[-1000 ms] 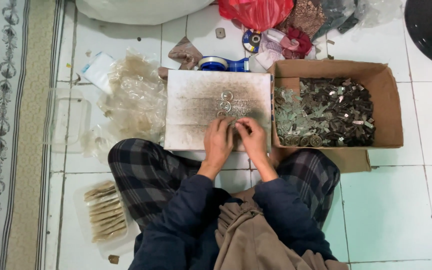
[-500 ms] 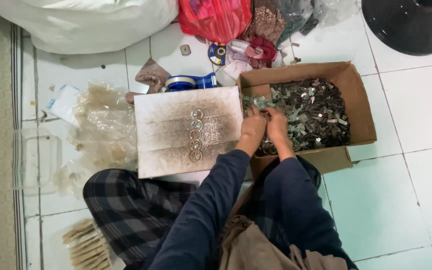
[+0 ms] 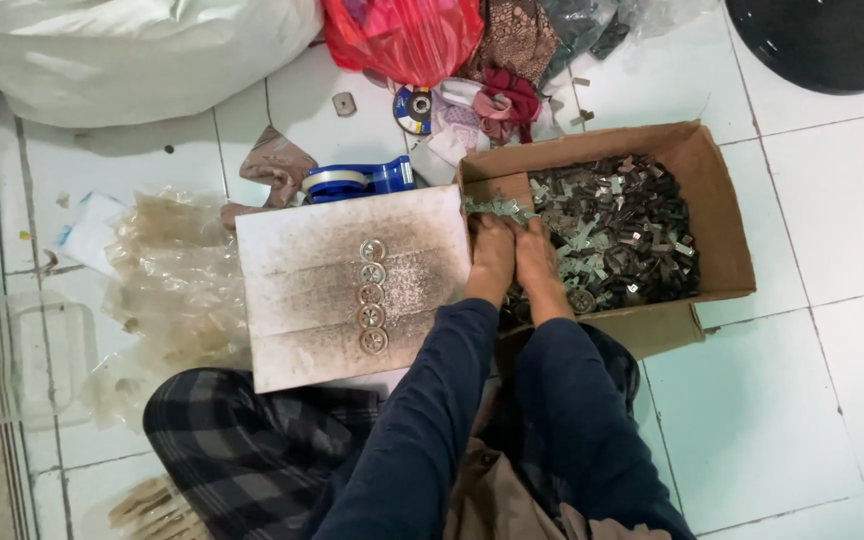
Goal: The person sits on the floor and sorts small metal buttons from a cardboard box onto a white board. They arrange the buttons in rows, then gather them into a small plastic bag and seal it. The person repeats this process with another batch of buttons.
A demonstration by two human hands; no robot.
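Both my arms are in long dark navy sleeves (image 3: 422, 400), plain knit, no cuffs or markings visible, ending at the wrists. My left hand (image 3: 492, 260) and right hand (image 3: 537, 265) are bare: no gloves, rings or watch. Legs: dark navy-and-grey plaid trousers (image 3: 242, 440). A tan-brown cloth (image 3: 497, 500) lies over my lap.

Single head-worn view, steeply downward, fairly near, over lap, board (image 3: 352, 285) and cardboard box (image 3: 717, 190).

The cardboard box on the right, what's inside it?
The cardboard box holds a heap of small metal pieces. Both hands, left hand and right hand, reach in, hiding whatever lies beneath them.
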